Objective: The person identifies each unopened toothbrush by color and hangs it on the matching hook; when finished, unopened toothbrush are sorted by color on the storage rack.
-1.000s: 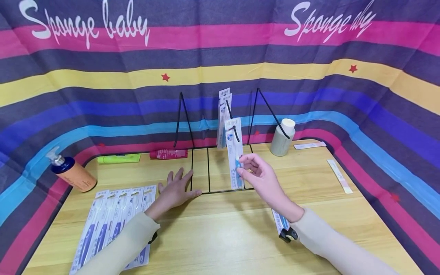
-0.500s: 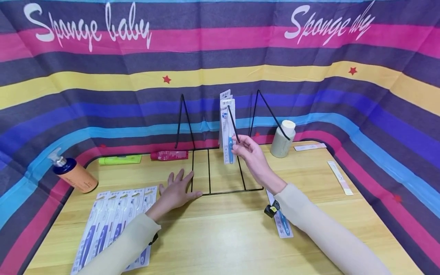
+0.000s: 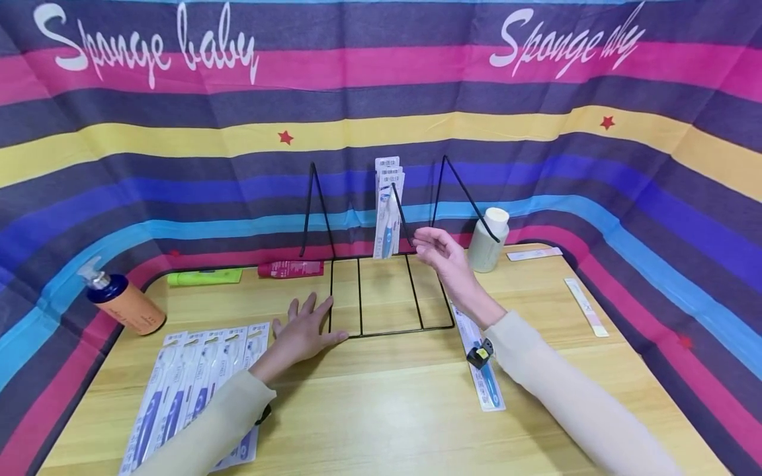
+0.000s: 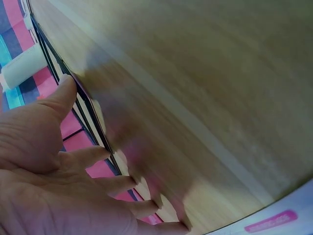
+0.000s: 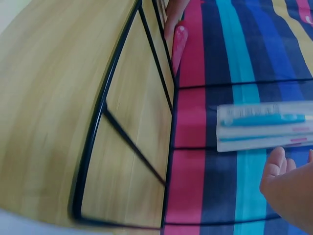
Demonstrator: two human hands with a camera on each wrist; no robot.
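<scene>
Several packaged toothbrushes (image 3: 389, 225) with blue handles hang one behind another on the middle hook of a black wire rack (image 3: 389, 331). My right hand (image 3: 446, 261) is beside the hook's front end, fingers loosely bent and holding nothing. From the right wrist, the hanging packs (image 5: 264, 126) show close by the fingertips. My left hand (image 3: 306, 328) rests spread at the rack's left base, its thumb and fingers straight along the wire. Under my right wrist lies another packaged toothbrush (image 3: 489, 383) on the table. A row of purple-handled toothbrush packs (image 3: 172, 403) lies partly beneath my left forearm.
Behind the rack's left side lie a red tube (image 3: 290, 269) and a lime green tube (image 3: 204, 277). An orange pump bottle (image 3: 127, 307) leans at far left. A white bottle (image 3: 488, 241) stands right of the rack, near two slim sachets (image 3: 586, 307). A striped cloth surrounds the table.
The right hand has slid a toothbrush pack back along the middle hook and let go of it; the pack now hangs with the others. The left hand has stayed in place.
</scene>
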